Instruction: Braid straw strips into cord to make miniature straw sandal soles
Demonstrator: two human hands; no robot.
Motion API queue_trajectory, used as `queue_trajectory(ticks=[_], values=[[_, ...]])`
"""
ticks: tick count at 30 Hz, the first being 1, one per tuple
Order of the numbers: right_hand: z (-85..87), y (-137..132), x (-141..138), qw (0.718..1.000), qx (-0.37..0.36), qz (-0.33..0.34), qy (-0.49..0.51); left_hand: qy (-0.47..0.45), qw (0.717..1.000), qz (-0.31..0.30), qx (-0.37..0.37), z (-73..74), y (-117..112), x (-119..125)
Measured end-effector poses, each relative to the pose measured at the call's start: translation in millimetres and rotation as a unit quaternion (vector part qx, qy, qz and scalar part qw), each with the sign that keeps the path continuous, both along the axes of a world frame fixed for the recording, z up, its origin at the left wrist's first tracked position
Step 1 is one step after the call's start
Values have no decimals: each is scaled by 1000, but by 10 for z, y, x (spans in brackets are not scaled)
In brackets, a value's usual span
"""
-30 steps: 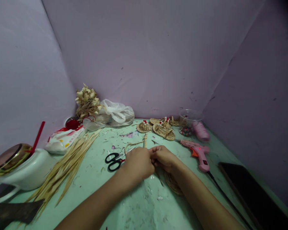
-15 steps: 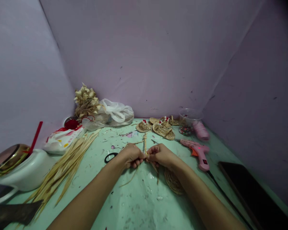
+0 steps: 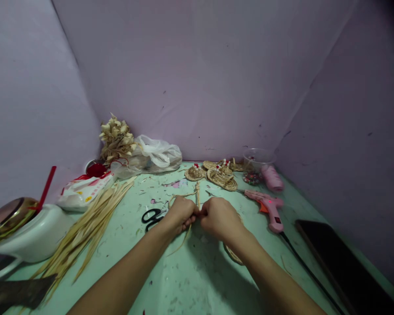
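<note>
A thin straw braid lies on the table at the centre, running away from me. My left hand is closed on its near end, fingers pinched, with a loose strand trailing below. My right hand touches it from the other side, closed and turned knuckles up; its fingertips are hidden, but they seem to pinch a straw strand. Beside my left wrist lie black-handled scissors, partly covered by the arm. A coiled straw piece shows from under my right forearm.
Dried leaf strips and a white mug stand to the left. Behind are a plastic bag and woven straw slippers. On the right lie a pink glue gun with its cord, pink thread and a dark phone.
My right hand has rolled over so its knuckles face up, and the strands below it are now hidden. The left arm has shifted slightly, showing more of the scissors.
</note>
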State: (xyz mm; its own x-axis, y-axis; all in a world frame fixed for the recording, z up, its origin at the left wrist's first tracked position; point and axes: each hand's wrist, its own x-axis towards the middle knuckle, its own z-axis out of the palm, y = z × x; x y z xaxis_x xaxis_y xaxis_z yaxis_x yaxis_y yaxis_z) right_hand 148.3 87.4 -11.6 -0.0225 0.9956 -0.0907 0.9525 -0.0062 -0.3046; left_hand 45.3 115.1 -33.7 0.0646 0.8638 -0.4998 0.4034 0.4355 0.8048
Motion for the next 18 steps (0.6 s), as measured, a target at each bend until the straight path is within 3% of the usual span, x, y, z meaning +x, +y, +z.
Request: queue_trajectory(ticks=[4, 8, 10, 14, 18], values=[[25, -45, -68, 999, 10, 41, -4, -39, 999, -22, 3, -43, 24, -71], [79, -15, 55, 993, -45, 89, 60, -83, 995, -56, 4, -86, 55, -153], [88, 56, 204, 989, -68, 72, 106, -112, 991, -75, -7, -101, 78, -190], [-1, 205, 411, 984, -34, -22, 172, -141, 985, -97, -31, -107, 121, -237], [-205, 241, 309, 977, -81, 17, 197, -155, 982, -100, -37, -108, 128, -252]])
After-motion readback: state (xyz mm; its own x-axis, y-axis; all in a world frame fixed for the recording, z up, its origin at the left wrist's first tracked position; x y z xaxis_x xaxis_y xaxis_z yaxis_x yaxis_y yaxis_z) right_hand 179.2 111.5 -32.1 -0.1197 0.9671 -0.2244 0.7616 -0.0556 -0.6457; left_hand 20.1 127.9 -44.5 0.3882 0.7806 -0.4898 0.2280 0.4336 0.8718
